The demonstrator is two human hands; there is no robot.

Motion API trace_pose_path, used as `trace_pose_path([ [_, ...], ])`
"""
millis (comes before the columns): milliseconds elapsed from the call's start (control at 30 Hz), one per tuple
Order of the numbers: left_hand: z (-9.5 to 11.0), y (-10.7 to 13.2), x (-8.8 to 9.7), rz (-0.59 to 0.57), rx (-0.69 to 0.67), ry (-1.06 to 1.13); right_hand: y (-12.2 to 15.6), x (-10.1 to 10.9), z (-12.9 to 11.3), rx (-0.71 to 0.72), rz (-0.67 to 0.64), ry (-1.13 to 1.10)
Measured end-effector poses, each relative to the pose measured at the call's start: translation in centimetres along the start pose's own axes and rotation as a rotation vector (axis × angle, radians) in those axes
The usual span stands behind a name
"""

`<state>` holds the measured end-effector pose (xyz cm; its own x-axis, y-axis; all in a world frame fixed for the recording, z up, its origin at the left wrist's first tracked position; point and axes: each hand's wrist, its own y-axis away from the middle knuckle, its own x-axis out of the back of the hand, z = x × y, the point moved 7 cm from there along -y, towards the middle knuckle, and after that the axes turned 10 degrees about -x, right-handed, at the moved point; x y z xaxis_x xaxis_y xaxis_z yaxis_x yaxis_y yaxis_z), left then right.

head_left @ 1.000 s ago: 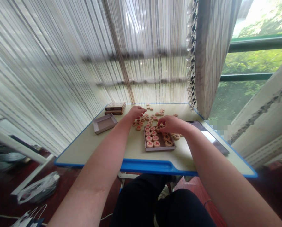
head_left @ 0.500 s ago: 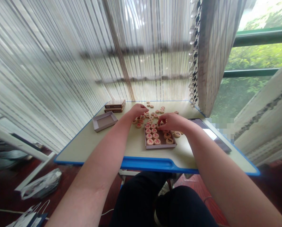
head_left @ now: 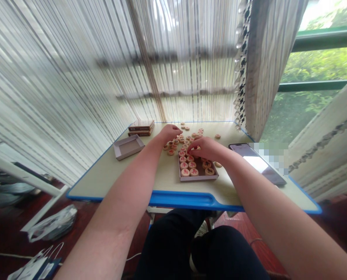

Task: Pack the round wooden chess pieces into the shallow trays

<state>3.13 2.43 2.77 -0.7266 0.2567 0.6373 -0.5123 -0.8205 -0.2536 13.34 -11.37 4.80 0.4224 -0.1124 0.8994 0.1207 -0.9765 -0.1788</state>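
Round wooden chess pieces (head_left: 190, 137) lie scattered on the far middle of a small desk (head_left: 138, 175). A shallow grey box tray (head_left: 212, 178) near the front holds several pieces in rows. My left hand (head_left: 169, 133) rests curled among the loose pieces, fingers closed on something I cannot make out. My right hand (head_left: 204, 147) hovers over the tray's far end, its fingers pinched on a wooden piece.
An empty grey box lid (head_left: 128, 146) sits at the desk's left, with a flat brown box (head_left: 141, 127) behind it. A phone (head_left: 257, 161) lies at the right. Striped curtains (head_left: 103, 70) hang close behind. Plastic bags (head_left: 52, 227) lie on the floor at left.
The camera has tilted slightly. My right hand has shifted a little left over the tray's far end. My left hand stays among the loose pieces.
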Motion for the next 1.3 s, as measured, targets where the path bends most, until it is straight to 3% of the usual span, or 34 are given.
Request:
trace_pose_path([
  [233,-1.8,-0.7,2.3,0.17,-0.022,-0.343,-0.1,0.8,1.3,-0.063,0.099,-0.063],
  [433,-3.4,-1.2,1.3,0.057,-0.06,-0.302,-0.4,1.9,3.7,-0.166,0.23,-0.022],
  [733,-2.6,-0.5,1.5,0.053,-0.042,-0.418,-0.6,2.1,5.0,-0.252,0.264,0.044],
  [933,-3.2,-0.9,1.2,0.03,-0.064,-0.408,-0.4,3.1,6.8,-0.395,0.343,0.061],
  [1100,-2.9,-0.7,1.5,0.074,-0.079,-0.398,-0.4,3.2,6.8,-0.398,0.343,0.045],
  [1300,-3.0,-0.5,1.2,0.114,0.01,-0.084,-0.3,3.0,6.7,-0.396,0.362,0.003],
])
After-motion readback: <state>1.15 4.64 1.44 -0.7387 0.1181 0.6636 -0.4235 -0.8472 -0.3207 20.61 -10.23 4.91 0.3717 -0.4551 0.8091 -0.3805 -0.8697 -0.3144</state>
